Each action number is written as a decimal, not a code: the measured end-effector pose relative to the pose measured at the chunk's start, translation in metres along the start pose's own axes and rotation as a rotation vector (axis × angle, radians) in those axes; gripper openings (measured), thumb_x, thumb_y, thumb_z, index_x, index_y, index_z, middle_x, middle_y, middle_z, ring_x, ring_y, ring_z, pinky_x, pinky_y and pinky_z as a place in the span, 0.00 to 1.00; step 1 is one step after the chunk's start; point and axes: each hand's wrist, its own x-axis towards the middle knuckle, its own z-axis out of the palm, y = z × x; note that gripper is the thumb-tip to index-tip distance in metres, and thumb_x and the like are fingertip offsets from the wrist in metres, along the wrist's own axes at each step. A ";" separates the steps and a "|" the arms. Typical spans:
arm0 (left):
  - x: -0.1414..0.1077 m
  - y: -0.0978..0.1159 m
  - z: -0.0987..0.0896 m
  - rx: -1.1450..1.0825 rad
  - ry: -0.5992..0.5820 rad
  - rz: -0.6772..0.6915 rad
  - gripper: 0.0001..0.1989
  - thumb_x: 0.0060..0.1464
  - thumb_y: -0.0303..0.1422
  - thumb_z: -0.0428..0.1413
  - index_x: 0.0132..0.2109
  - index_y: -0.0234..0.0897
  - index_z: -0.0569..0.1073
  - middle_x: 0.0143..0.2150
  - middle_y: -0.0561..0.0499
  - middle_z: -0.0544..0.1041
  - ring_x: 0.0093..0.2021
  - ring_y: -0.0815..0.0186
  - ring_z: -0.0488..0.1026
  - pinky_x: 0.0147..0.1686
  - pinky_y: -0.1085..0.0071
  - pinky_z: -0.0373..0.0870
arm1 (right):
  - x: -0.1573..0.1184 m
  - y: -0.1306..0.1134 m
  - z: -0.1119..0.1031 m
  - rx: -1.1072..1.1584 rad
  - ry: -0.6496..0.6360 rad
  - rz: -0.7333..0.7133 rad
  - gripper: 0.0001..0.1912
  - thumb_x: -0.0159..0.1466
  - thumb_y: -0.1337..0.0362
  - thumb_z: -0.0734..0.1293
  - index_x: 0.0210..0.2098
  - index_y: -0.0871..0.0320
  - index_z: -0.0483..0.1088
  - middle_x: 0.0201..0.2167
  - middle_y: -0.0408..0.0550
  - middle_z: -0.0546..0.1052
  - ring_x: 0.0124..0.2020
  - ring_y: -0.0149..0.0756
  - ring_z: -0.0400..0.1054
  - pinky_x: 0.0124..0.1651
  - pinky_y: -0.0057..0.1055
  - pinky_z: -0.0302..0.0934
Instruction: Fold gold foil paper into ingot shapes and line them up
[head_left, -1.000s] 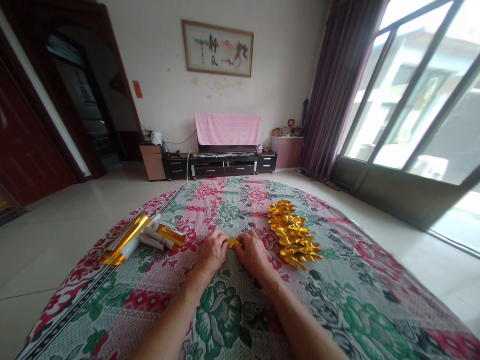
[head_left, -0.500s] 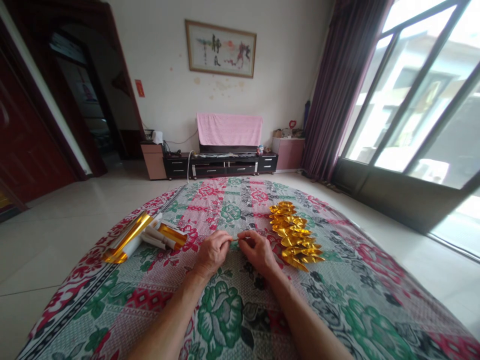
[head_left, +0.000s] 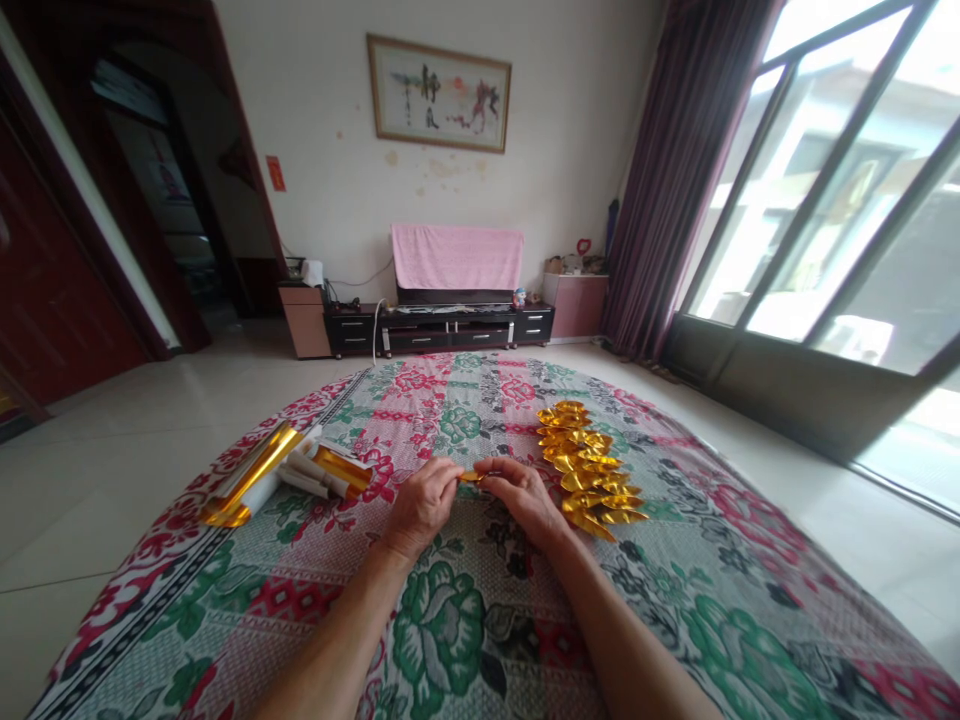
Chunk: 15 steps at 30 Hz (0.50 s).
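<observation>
- flowered cloth (head_left: 439, 625) covers the near table.
- left hand (head_left: 424, 508) and right hand (head_left: 526, 500) sit slightly apart, each pinching one end of a small gold piece (head_left: 471, 477) between them, mid-table.
- right of the hands: row of folded gold pieces (head_left: 589, 465), pointed ends.
- left: gold-and-white rolls (head_left: 259, 480), crossed.
- far: pink cloth (head_left: 457, 258) above low black cabinet (head_left: 427, 328).
</observation>
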 end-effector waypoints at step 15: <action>0.001 0.004 -0.003 -0.020 0.005 -0.010 0.13 0.55 0.23 0.47 0.41 0.38 0.74 0.40 0.48 0.76 0.41 0.68 0.72 0.43 0.71 0.70 | -0.004 0.000 -0.004 0.117 -0.002 -0.006 0.14 0.53 0.61 0.64 0.37 0.59 0.74 0.31 0.45 0.77 0.33 0.34 0.68 0.39 0.29 0.61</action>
